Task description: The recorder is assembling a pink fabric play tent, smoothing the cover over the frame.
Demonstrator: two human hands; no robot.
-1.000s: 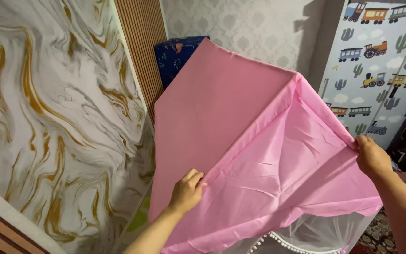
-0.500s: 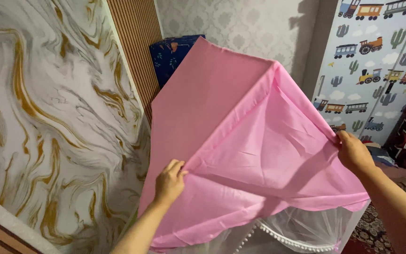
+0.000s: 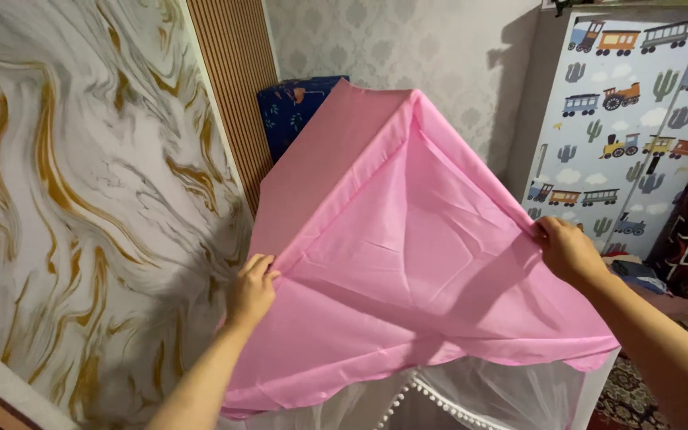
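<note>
Both of my hands are gripping the pink canopy cloth [image 3: 408, 263], which is draping over the peaked top of a play tent, with its white netting [image 3: 487, 402] hanging below the scalloped hem. My left hand [image 3: 250, 293] is pinching a fold at the cloth's left edge, fingers closed on it, near the marbled wall panel [image 3: 81, 199]. My right hand [image 3: 568, 251] is clamping the right edge, fingers closed on the fabric, pulling it taut. I am judging this as the spreading step; next, the cloth needs even tension and squaring over the peak.
</note>
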